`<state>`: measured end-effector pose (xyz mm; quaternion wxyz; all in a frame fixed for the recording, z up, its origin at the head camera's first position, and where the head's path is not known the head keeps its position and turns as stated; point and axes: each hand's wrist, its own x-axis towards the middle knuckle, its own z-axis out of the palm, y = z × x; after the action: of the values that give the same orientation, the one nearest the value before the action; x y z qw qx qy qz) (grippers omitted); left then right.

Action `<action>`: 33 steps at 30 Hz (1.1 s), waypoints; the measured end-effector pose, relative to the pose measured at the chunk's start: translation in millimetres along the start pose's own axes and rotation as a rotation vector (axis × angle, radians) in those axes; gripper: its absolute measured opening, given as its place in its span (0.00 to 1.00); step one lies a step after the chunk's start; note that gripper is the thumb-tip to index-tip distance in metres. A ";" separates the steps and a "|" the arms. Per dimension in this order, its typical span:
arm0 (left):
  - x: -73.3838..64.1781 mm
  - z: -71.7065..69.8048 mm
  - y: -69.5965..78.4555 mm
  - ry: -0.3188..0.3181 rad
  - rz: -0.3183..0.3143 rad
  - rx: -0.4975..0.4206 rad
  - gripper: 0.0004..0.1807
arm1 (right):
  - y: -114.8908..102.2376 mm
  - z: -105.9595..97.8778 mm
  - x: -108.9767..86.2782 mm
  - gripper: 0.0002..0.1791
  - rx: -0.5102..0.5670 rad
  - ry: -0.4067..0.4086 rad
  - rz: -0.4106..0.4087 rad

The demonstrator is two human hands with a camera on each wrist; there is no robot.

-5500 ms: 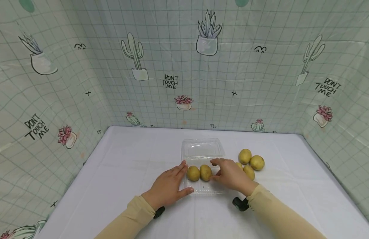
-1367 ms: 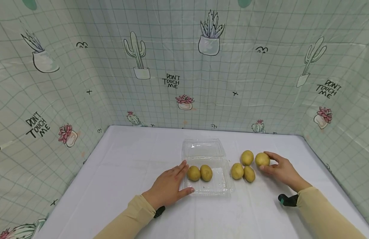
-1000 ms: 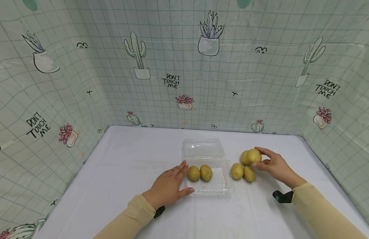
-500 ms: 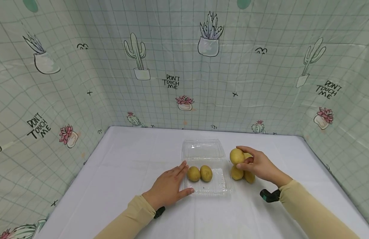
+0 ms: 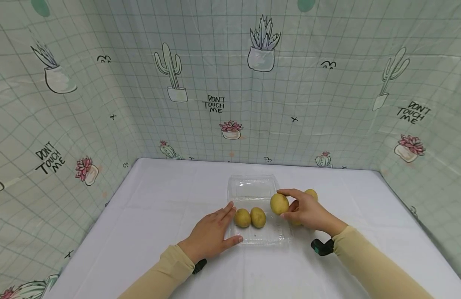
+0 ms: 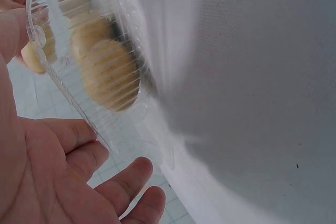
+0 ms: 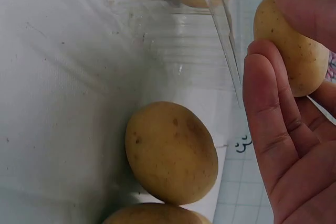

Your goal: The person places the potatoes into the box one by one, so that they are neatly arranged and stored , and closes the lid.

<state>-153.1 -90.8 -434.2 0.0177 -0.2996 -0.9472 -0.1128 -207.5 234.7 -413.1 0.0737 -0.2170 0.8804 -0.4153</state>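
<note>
My right hand pinches a yellow potato between thumb and fingers, above the right part of a clear plastic clamshell container. Two potatoes sit side by side in the container's left half. Its lid lies folded back behind it. My left hand rests against the container's left side, fingers extended; the left wrist view shows them touching the thin plastic rim. In the right wrist view, the held potato is raised beside the container wall.
Loose potatoes lie right of the container, partly hidden by my right hand; one potato shows behind it, and another potato is close in the right wrist view. A white cloth covers the table; a patterned curtain surrounds it.
My right hand released an earlier potato in the container, gripped another at the far right, and carried it left over the loose potatoes to the container. My left hand stayed put.
</note>
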 end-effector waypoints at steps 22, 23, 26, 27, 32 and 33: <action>-0.8 5.1 -0.2 0.019 0.007 0.006 0.45 | -4.8 19.0 4.8 0.38 -0.243 0.010 -0.115; -0.9 5.0 -0.1 0.019 0.008 0.007 0.45 | -4.9 19.7 4.8 0.38 -0.257 0.016 -0.121; -1.2 5.2 0.0 0.019 0.009 0.006 0.45 | -5.3 21.6 4.3 0.38 -0.290 0.032 -0.139; -1.1 5.5 -0.1 0.019 0.008 0.005 0.45 | -5.5 22.3 4.0 0.38 -0.300 0.034 -0.145; -1.6 5.4 0.5 0.021 0.005 -0.005 0.44 | -3.5 25.5 3.2 0.37 -0.363 0.041 -0.195; -1.7 5.4 0.6 0.022 0.005 -0.007 0.44 | -2.8 26.0 3.2 0.36 -0.378 0.042 -0.209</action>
<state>-151.2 -90.1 -439.6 0.0276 -0.3008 -0.9458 -0.1194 -201.4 213.5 -427.5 -0.0303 -0.3085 0.9166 -0.2524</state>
